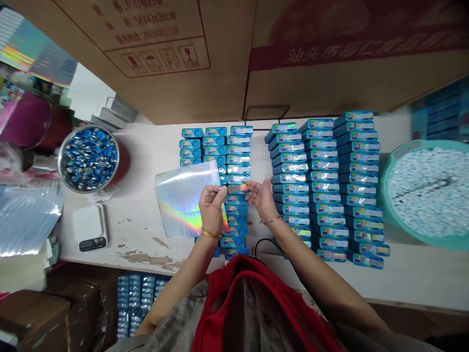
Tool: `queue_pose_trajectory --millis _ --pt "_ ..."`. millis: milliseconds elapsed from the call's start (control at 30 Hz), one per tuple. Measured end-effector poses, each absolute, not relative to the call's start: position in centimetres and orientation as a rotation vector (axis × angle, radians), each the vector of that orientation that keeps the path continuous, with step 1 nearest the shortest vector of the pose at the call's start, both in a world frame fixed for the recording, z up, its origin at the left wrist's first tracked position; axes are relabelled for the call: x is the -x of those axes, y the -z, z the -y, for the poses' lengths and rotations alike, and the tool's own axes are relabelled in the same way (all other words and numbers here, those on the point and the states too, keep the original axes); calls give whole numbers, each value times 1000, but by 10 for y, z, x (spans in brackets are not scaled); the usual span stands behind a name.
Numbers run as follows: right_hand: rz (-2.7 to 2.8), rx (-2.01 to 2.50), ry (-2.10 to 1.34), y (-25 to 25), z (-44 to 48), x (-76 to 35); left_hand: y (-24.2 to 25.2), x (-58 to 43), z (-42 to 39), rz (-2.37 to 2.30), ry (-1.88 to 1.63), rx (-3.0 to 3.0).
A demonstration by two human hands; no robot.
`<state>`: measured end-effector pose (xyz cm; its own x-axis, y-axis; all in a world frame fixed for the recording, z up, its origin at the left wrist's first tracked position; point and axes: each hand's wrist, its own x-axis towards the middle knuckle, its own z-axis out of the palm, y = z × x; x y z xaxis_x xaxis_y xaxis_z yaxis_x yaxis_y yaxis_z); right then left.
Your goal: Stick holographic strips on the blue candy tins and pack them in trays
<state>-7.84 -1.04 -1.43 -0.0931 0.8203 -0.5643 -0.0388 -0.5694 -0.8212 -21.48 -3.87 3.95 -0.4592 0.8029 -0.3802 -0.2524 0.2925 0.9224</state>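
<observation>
A small shiny sticker strip (237,187) stretches between my hands over a column of blue boxes (236,210). My left hand (212,205) pinches its left end between thumb and fingers. At the right end, the fingertips of my right hand (262,199) are curled against the strip. A holographic sheet (183,193) lies beside and partly behind my left hand, over some of the boxes; I cannot tell whether that hand grips it too. Boxes higher in the column carry shiny strips on their facing ends.
Rows of blue boxes (324,188) stand to the right, beside a turquoise basin (386,195) of small pale pieces. At left are a metal bowl (62,168) of blue-and-silver pieces and a white scale (88,222). Large cartons (176,98) wall off the back.
</observation>
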Motion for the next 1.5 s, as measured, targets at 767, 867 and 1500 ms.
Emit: queue_pose_trajectory --millis 767,867,1500 --pt "1280 1722 -1201 54 26 52 18 185 30 -2269 -608 -1489" --pt "1253 1733 -1238 61 26 55 19 186 28 -2278 -550 -1479" --pt "2400 1294 -652 14 -22 120 11 304 -28 -2079 -612 -1981"
